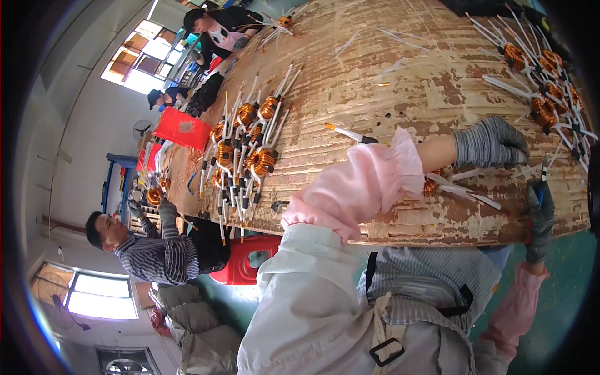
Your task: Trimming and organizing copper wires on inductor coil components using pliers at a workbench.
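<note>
My left hand (490, 144), in a grey knit glove, reaches across the wooden table with its fingers curled together. A thin white strand shows by its fingertips; what the fingers hold is hidden. At the table's near right edge, my right hand (539, 219), in a darker grey glove, is closed around a hand tool (544, 170). It has a narrow metal tip and blue and red on its handle, and looks like pliers. Below my left wrist lies a copper-wound ring coil (430, 186), partly covered by my forearm, with white-sleeved leads (465, 190).
Copper coils with white leads are heaped at left (245, 147) and at far right (550, 100). A loose white-sleeved lead (351, 133) lies near my sleeve. Scraps of white sleeving (400, 37) lie farther off. Co-workers (156, 250) work along the left side, near a red stool (250, 259).
</note>
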The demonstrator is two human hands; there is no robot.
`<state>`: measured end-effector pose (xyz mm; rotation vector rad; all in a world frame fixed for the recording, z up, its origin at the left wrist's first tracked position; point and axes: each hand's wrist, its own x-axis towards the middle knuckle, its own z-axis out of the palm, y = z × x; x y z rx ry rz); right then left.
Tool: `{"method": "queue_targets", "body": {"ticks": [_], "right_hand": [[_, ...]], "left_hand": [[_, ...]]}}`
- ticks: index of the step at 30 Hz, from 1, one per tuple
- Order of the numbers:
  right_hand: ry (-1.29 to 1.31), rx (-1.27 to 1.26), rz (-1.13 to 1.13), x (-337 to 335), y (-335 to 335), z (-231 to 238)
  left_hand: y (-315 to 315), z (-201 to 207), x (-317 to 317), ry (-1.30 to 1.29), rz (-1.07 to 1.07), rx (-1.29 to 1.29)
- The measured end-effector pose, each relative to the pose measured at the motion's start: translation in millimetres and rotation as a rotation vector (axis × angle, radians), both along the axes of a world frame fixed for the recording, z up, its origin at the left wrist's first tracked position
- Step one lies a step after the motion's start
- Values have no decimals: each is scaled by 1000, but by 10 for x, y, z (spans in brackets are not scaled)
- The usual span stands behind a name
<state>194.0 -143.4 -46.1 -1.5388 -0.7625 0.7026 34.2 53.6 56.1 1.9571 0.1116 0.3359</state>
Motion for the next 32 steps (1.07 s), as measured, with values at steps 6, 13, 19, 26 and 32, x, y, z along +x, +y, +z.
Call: {"method": "queue_targets", "body": {"ticks": [6, 13, 19, 26, 32], "right_hand": [[-153, 77, 13, -161, 90, 163], [169, 327, -125, -253, 47, 314], [267, 295, -232, -167, -132, 300], [348, 301, -280, -118, -193, 286], [283, 423, -199, -205, 51, 175]], "left_hand": [[253, -36, -34, 121, -122, -405], [378, -515, -157, 759, -149, 405], [-133, -164, -38, 780, -298, 574], [-468, -136, -35, 819, -368, 878], [-218, -246, -328, 618, -78, 250]]}}
